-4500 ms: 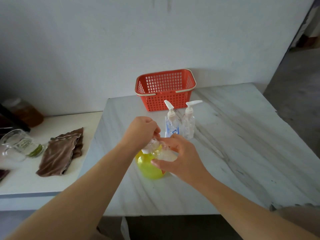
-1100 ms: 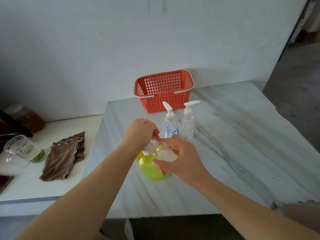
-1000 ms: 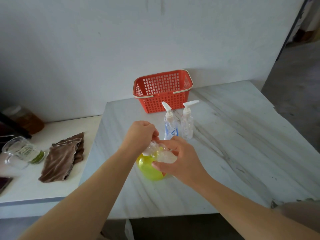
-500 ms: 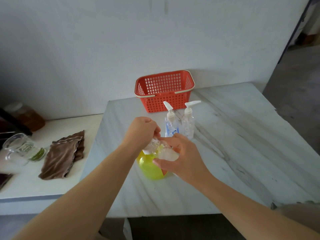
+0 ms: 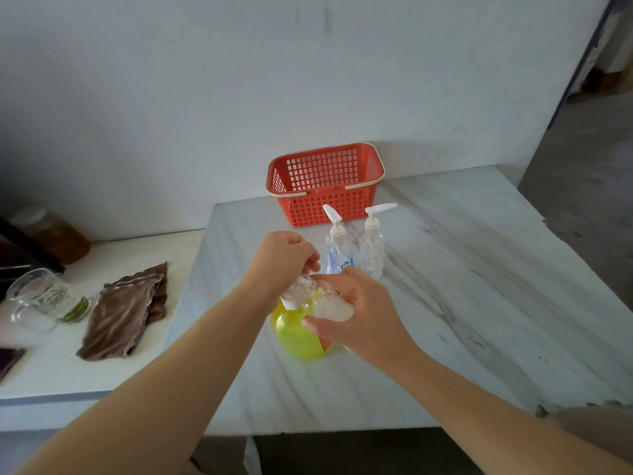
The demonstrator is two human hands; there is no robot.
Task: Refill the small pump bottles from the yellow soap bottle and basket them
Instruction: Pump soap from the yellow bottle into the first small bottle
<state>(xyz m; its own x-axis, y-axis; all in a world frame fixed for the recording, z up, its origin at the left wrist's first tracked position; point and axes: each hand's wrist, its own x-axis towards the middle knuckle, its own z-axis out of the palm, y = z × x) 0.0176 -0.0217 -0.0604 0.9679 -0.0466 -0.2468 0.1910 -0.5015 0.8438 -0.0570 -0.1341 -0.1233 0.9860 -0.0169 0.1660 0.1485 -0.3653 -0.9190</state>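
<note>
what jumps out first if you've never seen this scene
At the centre, the left hand and right hand grip a small clear plastic bottle over a round yellow soap bottle on the marble table. Behind stand two clear pump bottles before a red plastic mesh basket.

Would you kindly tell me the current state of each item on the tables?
small clear bottle, tilted, gripped by left hand and right hand
yellow soap bottle, standing, yellow liquid inside
blue-label pump bottle, upright, pump on
plain pump bottle, upright, pump on
red basket, upright, nothing seen inside
brown cloth, folded
glass jug, upright
</note>
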